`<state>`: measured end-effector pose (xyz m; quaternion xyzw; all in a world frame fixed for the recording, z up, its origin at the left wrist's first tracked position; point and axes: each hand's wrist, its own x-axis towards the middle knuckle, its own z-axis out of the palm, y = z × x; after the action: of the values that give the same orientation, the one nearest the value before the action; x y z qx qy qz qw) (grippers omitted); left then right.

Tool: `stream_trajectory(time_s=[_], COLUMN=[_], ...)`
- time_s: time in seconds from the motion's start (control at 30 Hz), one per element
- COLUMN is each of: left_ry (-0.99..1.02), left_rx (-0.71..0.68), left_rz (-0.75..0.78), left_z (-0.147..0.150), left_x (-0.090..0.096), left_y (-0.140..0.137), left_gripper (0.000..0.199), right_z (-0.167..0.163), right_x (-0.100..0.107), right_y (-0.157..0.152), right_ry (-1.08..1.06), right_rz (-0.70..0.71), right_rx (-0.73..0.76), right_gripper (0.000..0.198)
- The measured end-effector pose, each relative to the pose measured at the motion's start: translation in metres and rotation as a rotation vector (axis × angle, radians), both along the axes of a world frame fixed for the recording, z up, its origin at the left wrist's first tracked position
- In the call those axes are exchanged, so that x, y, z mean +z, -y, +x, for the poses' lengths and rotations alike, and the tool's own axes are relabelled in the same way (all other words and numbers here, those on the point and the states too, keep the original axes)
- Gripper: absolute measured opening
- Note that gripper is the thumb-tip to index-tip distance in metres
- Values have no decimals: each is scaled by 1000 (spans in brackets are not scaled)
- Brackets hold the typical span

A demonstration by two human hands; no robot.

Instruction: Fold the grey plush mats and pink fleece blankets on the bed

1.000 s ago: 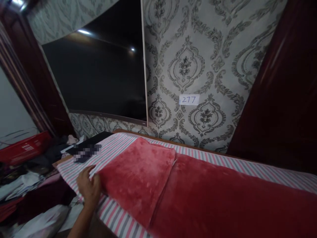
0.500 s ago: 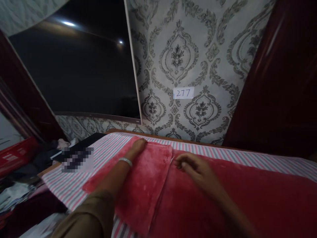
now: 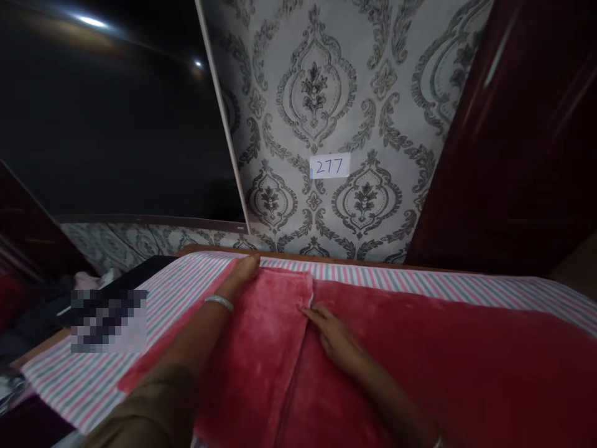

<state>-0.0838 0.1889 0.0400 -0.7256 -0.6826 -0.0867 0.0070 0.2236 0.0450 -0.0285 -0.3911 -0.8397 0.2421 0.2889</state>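
Observation:
A red plush blanket (image 3: 443, 361) lies spread out, its left part folded over into a flap (image 3: 252, 348) with a pale seam along its right edge. My left hand (image 3: 245, 269) is at the far left corner of the fold, fingers curled down onto the cloth and partly hidden. A silvery bracelet (image 3: 219, 302) circles that wrist. At the flap's right edge, just below its far corner, my right hand (image 3: 329, 326) pinches the seam between thumb and fingers. Beneath the blanket is a pink, grey and white striped sheet (image 3: 186, 280).
A large dark television (image 3: 116, 124) hangs on the patterned wall, beside a paper label reading 277 (image 3: 330, 166). Dark red glossy panelling (image 3: 504, 155) rises at the right. At the left, a black flat object (image 3: 149, 270) adjoins the sheet, with clothes heaped beyond.
My right hand has come down onto the flap's edge and closed on it. My left hand stays at the fold's far corner. The whole view has shifted, moving the scene leftward.

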Motion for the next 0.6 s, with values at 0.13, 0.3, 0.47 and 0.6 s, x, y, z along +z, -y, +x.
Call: stream_trajectory(time_s=[0.13, 0.3, 0.47, 0.6], left_ry=[11, 74, 160, 175], left_rx=[-104, -295, -320, -278], left_rz=[-22, -104, -53, -18], left_z=[10, 32, 40, 36], left_x=[5, 2, -2, -13], left_y=[-1, -3, -17, -24], left_gripper=[18, 18, 15, 11], right_z=[-1, -1, -2, -3], right_x=[-2, -1, 1, -3], right_y=[-2, -1, -1, -2], right_ry=[5, 35, 6, -32], right_rz=[-8, -21, -42, -53], right_rx=[-11, -51, -69, -101], right_gripper=[75, 78, 86, 79])
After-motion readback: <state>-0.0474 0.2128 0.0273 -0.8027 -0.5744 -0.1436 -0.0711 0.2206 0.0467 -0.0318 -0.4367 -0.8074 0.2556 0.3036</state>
